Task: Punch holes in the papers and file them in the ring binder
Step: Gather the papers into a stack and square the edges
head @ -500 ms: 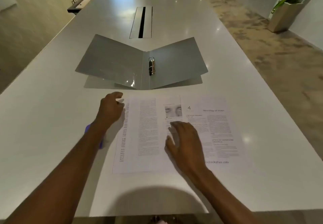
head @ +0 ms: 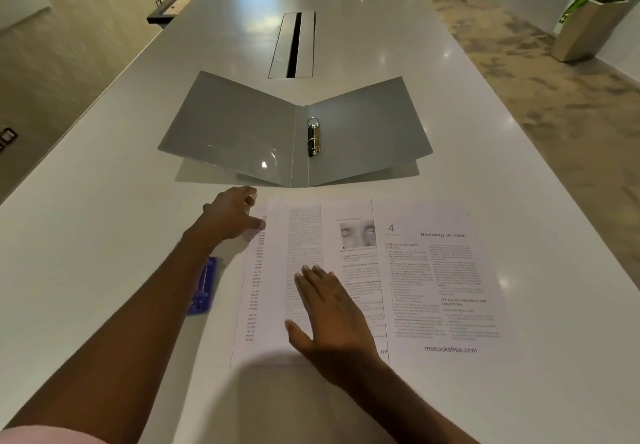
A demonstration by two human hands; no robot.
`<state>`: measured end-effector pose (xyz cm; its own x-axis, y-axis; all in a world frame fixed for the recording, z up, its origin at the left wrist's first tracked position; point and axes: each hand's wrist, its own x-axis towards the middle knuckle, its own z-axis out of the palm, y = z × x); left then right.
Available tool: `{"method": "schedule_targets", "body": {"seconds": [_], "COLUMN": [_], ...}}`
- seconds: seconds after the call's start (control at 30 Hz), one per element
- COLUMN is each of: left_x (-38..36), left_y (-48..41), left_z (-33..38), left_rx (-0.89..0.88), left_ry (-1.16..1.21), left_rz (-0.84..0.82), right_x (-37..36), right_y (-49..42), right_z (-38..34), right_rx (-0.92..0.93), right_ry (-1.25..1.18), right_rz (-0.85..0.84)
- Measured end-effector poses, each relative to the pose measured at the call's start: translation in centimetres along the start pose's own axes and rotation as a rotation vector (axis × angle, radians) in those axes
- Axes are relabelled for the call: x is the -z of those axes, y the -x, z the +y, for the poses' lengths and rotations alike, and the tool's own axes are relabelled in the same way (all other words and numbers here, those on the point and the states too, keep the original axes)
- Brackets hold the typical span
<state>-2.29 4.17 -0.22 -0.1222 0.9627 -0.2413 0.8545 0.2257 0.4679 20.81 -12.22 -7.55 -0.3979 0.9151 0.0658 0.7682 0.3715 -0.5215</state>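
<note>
Three printed papers (head: 440, 280) lie overlapping on the white table (head: 104, 235) in front of me. My right hand (head: 332, 315) presses flat on the middle sheet with straight fingers. My left hand (head: 232, 216) touches the top left corner of the leftmost sheet, fingers loosely bent. A blue hole punch (head: 204, 287) lies beside the papers, partly hidden under my left forearm. The grey ring binder (head: 242, 131) lies open beyond the papers, its metal rings (head: 313, 137) closed on the spine.
A recessed cable slot (head: 294, 45) runs along the table's middle behind the binder. A potted plant (head: 595, 17) stands on the carpet at the far right. A dark framed object (head: 173, 7) sits off the table's left edge.
My right hand has slid the middle sheet to the left over the leftmost sheet. My left hand stays at the papers' top left corner.
</note>
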Motion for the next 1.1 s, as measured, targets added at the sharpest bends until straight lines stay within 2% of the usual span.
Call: {"method": "schedule_targets", "body": {"seconds": [0.1,0.23,0.57,0.7,0.77,0.9,1.1], "left_x": [-0.1,-0.3,0.4,0.3,-0.1,-1.5,-4.1], "left_y": [-0.2,-0.2,0.8,1.6,2.5,5.0,7.6], "left_z": [-0.3,-0.3,-0.6,-0.6,-0.6,-0.6,-0.7], "left_rx": [0.004,0.0,0.006,0.119,0.133,0.136,0.207], "left_ry": [-0.016,0.03,0.297,0.567,0.591,0.557,0.825], "left_rz": [0.02,0.052,0.115,0.075,0.087,0.051,0.076], "right_x": [-0.6,-1.0,-0.1,0.3,0.5,0.8,1.0], "right_y": [0.3,0.5,0.1,0.0,0.2,0.6,1.2], "right_z": [0.2,0.5,-0.2,-0.2,-0.1,0.5,0.1], "right_rx": [0.064,0.105,-0.002,-0.082,-0.108,-0.113,-0.028], "right_ry": [0.062,0.049,0.037,-0.005,-0.02,0.001,0.133], "right_rz": [0.113,0.15,-0.02,-0.037,-0.031,-0.017,-0.07]}}
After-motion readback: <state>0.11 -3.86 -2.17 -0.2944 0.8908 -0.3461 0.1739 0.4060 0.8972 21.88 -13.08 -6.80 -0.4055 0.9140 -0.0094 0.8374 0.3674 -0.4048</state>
